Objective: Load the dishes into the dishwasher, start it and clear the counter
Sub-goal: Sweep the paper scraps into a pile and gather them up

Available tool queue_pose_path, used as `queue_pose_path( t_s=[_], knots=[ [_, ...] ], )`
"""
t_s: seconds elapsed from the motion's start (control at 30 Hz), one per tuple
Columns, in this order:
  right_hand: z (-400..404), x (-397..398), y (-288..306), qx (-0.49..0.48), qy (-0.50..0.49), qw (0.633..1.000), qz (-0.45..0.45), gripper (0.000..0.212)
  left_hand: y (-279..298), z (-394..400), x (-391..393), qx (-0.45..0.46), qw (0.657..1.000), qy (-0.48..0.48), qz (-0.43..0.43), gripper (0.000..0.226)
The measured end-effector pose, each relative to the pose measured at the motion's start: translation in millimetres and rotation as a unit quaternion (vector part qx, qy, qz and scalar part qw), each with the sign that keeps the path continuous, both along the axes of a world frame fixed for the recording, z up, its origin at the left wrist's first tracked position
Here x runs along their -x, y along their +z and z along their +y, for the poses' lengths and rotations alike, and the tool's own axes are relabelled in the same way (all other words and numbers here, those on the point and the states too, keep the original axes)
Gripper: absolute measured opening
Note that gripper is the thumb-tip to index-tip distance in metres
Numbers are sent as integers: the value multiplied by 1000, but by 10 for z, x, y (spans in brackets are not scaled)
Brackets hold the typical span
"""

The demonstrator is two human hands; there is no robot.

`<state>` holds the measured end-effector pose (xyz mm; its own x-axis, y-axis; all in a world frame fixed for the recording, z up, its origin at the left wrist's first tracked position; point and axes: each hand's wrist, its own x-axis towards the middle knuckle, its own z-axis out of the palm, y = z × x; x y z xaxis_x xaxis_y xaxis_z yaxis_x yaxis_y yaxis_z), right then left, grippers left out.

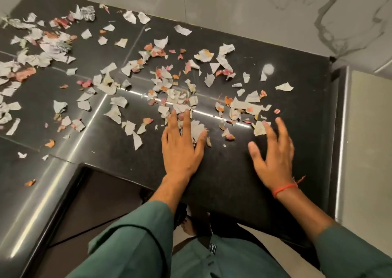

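My left hand (182, 148) lies flat, fingers straight and spread, its fingertips pressing on torn paper scraps (180, 99) near the front of the black surface (229, 171). My right hand (273, 152), blurred, is open too with fingers splayed, holding nothing, its fingertips reaching a scrap (259, 128) just beside them; a red thread (284, 189) circles that wrist. Green sleeves (137, 241) cover both forearms. White paper pieces mixed with pink and orange petals (86, 83) are strewn across the surface, thickest in the middle and along the far left, where crumpled foil (88, 12) lies near the back edge. A pale marbled wall (275, 12) rises behind, and a steel-edged unit (343, 150) stands just beside the surface on the right.
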<state>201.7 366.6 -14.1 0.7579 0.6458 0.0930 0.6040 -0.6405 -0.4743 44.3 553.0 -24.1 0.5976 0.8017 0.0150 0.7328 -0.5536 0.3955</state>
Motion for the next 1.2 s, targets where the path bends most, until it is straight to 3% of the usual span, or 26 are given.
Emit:
queue_pose_path(
  t_s=[0.1,0.2,0.4,0.53,0.63,0.77,0.83,0.93,1.03,1.2],
  knots=[
    [298,-398,-27,29,-47,998,-8,64,0,1,-9,-9,1000,1,17,75],
    [647,-587,-60,94,-28,995,-9,70,-4,9,-29,-17,999,-2,41,78],
    [1024,-278,-21,88,238,967,-7,72,2,13,-35,-10,998,-9,57,84],
    [1058,-185,-26,-5,346,937,44,65,-11,22,-32,-11,998,-9,58,88],
    [1028,-269,-13,-106,305,941,103,58,4,20,-39,0,998,-9,58,89],
    [984,-880,-2,-201,151,968,21,46,18,23,-57,2,998,-10,68,89],
    [887,-1354,-14,-186,50,981,-9,45,18,15,-54,2,997,-11,75,89],
    [759,-1850,-64,-84,-57,994,25,60,30,22,-64,5,997,-11,77,90],
    [820,-1840,-127,2,-52,999,5,61,31,19,-68,7,997,-13,78,90],
    [1116,-1031,-99,-35,115,992,33,55,35,12,-74,5,997,-12,79,90]
  ],
)
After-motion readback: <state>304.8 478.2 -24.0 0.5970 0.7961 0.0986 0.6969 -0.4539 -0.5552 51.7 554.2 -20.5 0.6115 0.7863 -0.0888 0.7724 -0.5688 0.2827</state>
